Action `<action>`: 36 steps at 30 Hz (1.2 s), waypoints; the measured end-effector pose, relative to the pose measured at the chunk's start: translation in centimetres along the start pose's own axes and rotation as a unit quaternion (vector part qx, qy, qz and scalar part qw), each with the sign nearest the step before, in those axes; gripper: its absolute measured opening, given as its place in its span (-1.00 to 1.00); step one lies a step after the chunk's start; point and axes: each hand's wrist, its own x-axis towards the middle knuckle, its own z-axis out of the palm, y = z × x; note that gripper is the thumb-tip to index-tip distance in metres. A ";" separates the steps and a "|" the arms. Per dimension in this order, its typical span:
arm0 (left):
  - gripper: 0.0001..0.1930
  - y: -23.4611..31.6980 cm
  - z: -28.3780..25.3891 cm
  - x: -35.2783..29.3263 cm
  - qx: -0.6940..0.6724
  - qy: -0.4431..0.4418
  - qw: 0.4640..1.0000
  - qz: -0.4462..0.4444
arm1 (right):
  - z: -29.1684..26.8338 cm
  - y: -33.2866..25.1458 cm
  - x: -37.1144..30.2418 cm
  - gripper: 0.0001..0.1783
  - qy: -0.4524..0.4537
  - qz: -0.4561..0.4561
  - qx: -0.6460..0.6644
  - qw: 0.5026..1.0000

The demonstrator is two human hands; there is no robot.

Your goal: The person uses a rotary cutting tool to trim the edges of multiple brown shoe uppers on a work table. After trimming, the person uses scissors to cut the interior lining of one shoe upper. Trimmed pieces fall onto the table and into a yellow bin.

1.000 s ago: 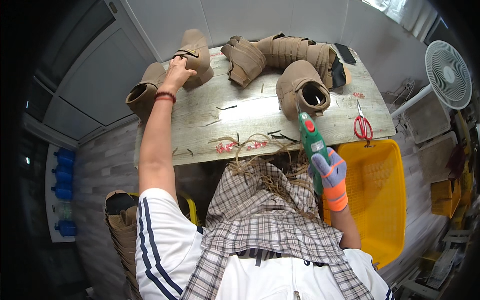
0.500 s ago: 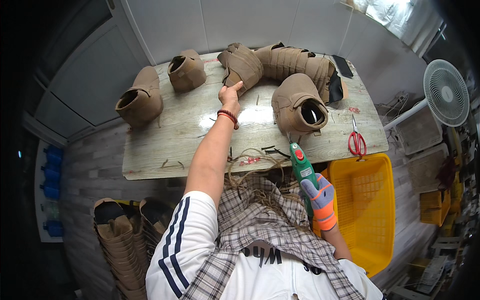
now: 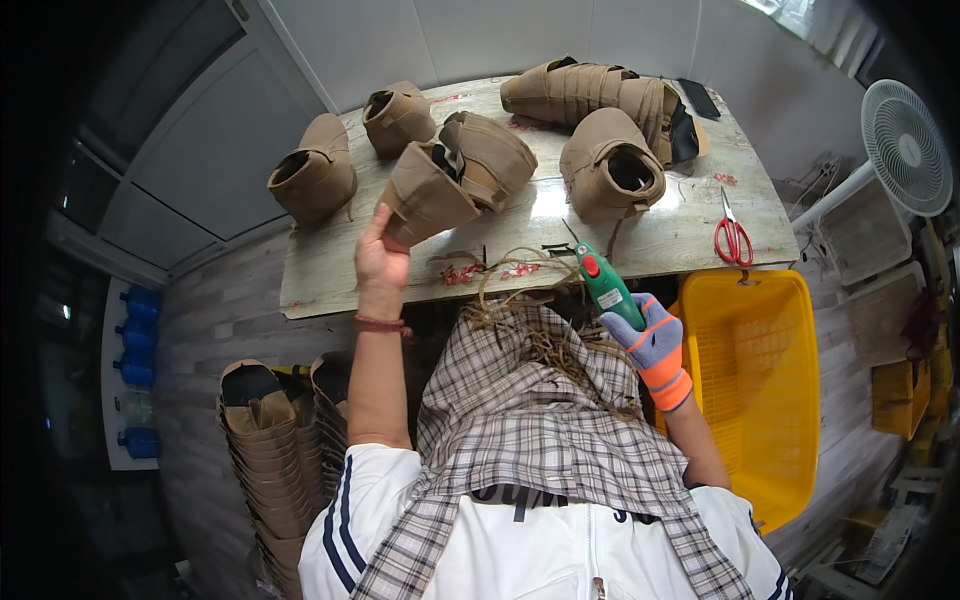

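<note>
My bare left hand (image 3: 380,255) grips the near edge of a tan shoe upper (image 3: 428,200), raised above the left middle of the table. Against its far right side sits a second upper (image 3: 497,160), partly tucked together with it. In my gloved right hand (image 3: 650,345) is a green handheld power tool (image 3: 608,293) with a red button, its thin metal tip pointing up and left over the table's front edge. Just beyond that tip a single upper (image 3: 605,165) stands with its opening toward me.
Two more uppers stand at the left, and a nested row of uppers (image 3: 585,90) lies at the back. Red-handled scissors (image 3: 733,240) and a dark phone-like slab (image 3: 698,98) are on the right. A yellow crate (image 3: 805,390), a fan (image 3: 905,150) and stacked uppers (image 3: 265,440) surround the table.
My left hand has brought the uppers away from the back row, toward me and to the left. The tool remains in my right hand, its tip now clear of the single upper.
</note>
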 end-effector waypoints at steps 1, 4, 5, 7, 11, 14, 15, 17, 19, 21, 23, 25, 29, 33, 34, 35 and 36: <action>-0.65 1.4 -0.2 -0.4 -0.001 0.027 1.000 0.011 | 0.0 -0.3 0.0 -0.48 0.002 -0.022 -0.024 0.999; -0.67 4.3 -0.6 -0.1 0.049 -0.031 0.997 0.054 | 0.1 -1.1 0.3 -0.41 0.008 -0.065 -0.071 0.995; -0.70 4.4 0.7 -0.6 0.114 -0.038 0.988 0.098 | 0.1 -1.4 0.5 -0.40 0.005 -0.077 -0.081 0.994; -0.74 5.0 2.3 -2.2 0.235 -0.047 0.954 0.179 | -0.1 -2.2 0.5 -0.39 0.005 -0.107 -0.100 0.989; -0.76 10.0 3.7 -4.9 0.080 -0.069 0.982 0.155 | 0.1 -1.8 0.5 -0.43 0.028 -0.171 -0.114 0.978; -0.76 11.3 4.9 -6.3 -0.056 -0.107 0.992 0.025 | -0.3 -1.9 0.3 -0.44 0.037 -0.196 -0.098 0.975; -0.75 11.4 5.2 -6.4 -0.086 -0.112 0.990 -0.014 | -0.5 -2.1 0.6 -0.45 0.039 -0.204 -0.099 0.973; -0.76 10.9 4.5 -6.3 -0.146 -0.152 0.973 -0.099 | -1.1 -2.8 0.8 -0.46 0.037 -0.246 -0.112 0.962; -0.77 9.8 4.6 -5.9 -0.168 -0.162 0.961 -0.149 | -1.7 -3.8 1.2 -0.47 0.037 -0.274 -0.118 0.954; -0.77 8.4 5.6 -5.9 -0.187 -0.162 0.946 -0.212 | -2.3 -3.5 1.1 -0.48 0.038 -0.288 -0.142 0.946; -0.77 7.2 6.1 -5.5 -0.194 -0.151 0.936 -0.253 | -2.7 -2.9 1.1 -0.48 0.063 -0.314 -0.169 0.932; -0.77 6.1 5.7 -4.6 -0.206 -0.131 0.931 -0.271 | -3.1 -2.3 0.8 -0.49 0.072 -0.311 -0.171 0.932; -0.76 4.0 4.7 -3.4 -0.203 -0.088 0.936 -0.272 | -4.2 -2.1 0.0 -0.50 0.064 -0.293 -0.165 0.940; -0.75 2.3 5.1 -2.8 -0.185 -0.060 0.941 -0.278 | -4.9 -2.2 -0.2 -0.45 0.039 -0.290 -0.172 0.941; -0.75 2.0 5.2 -2.6 -0.182 -0.054 0.942 -0.277 | -4.9 -2.5 -0.1 -0.47 0.040 -0.290 -0.161 0.943; -0.74 1.8 5.4 -2.4 -0.189 -0.031 0.941 -0.278 | -5.0 -2.8 0.0 -0.49 0.041 -0.291 -0.150 0.944; -0.74 1.7 5.5 -2.2 -0.192 -0.036 0.937 -0.290 | -5.1 -2.9 0.0 -0.49 0.035 -0.287 -0.154 0.945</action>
